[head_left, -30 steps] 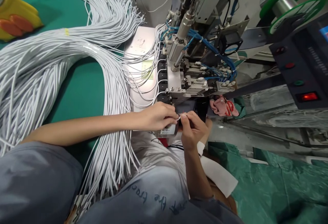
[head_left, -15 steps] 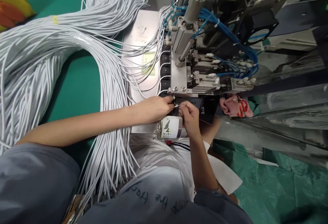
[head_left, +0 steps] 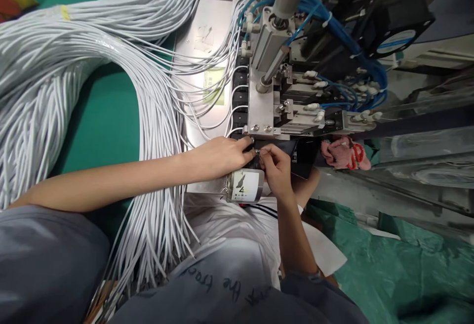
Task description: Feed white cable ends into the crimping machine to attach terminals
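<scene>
My left hand (head_left: 230, 154) reaches in from the left, back upward, at the front end of a metal press-like machine (head_left: 261, 109). Its fingers are bent, and one touches the area just below the machine's metal plate. My right hand (head_left: 277, 167) faces it with thumb and forefinger pinched. Between the two sets of fingertips shows a small pale piece with a metallic glint (head_left: 257, 151), which looks like a cable end; most of it is hidden. Below the hands sits a clear box with a white label (head_left: 245, 185).
White cables (head_left: 155, 116) lie in thick bundles across the green table (head_left: 107, 111), several running into the machine's black blocks (head_left: 241, 101). Blue air hoses (head_left: 348, 42) loop above. A pink cloth (head_left: 342, 153) lies to the right, near green sheeting (head_left: 400, 269).
The view has shifted slightly, so the machine looks a little nearer. Both hands keep their place below the plate, the fingertips still close together around the small piece.
</scene>
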Demonstrator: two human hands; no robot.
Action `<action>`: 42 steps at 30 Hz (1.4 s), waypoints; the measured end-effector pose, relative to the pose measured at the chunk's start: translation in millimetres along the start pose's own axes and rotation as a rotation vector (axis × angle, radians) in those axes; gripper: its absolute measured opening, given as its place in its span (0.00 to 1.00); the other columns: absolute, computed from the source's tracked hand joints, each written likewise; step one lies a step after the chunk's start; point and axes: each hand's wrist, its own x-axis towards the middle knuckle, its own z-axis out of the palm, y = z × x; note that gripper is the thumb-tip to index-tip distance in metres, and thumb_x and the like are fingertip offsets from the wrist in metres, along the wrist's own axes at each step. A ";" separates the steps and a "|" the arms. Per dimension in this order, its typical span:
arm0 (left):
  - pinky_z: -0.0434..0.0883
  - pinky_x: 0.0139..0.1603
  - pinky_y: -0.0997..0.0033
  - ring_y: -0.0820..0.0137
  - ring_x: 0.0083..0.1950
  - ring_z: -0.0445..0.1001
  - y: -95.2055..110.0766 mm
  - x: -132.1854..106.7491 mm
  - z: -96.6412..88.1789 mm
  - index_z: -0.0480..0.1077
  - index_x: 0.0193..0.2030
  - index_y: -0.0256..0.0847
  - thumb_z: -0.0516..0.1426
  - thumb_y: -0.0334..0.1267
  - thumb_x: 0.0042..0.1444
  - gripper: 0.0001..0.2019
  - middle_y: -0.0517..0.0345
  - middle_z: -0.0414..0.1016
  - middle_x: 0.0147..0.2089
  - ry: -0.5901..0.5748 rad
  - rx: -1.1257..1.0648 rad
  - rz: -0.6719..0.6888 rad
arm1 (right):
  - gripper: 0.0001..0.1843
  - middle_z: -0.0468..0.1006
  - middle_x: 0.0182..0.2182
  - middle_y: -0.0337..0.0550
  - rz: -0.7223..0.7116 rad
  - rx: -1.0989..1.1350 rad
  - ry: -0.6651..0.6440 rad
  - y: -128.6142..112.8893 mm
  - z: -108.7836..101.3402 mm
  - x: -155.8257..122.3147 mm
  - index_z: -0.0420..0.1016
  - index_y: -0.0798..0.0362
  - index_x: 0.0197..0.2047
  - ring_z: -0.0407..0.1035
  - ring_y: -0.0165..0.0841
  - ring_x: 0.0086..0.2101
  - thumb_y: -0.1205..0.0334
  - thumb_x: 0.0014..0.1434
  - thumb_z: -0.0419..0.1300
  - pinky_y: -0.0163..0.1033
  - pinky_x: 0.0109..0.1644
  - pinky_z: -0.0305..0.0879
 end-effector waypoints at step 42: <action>0.50 0.19 0.72 0.71 0.21 0.69 3.9 -16.5 -17.0 0.71 0.30 0.34 0.52 0.25 0.49 0.06 0.54 0.70 0.26 0.011 0.021 -0.173 | 0.18 0.50 0.18 0.30 -0.090 0.159 0.475 -0.4 19.6 -15.2 0.54 0.51 0.22 0.45 0.25 0.19 0.56 0.62 0.51 0.33 0.22 0.44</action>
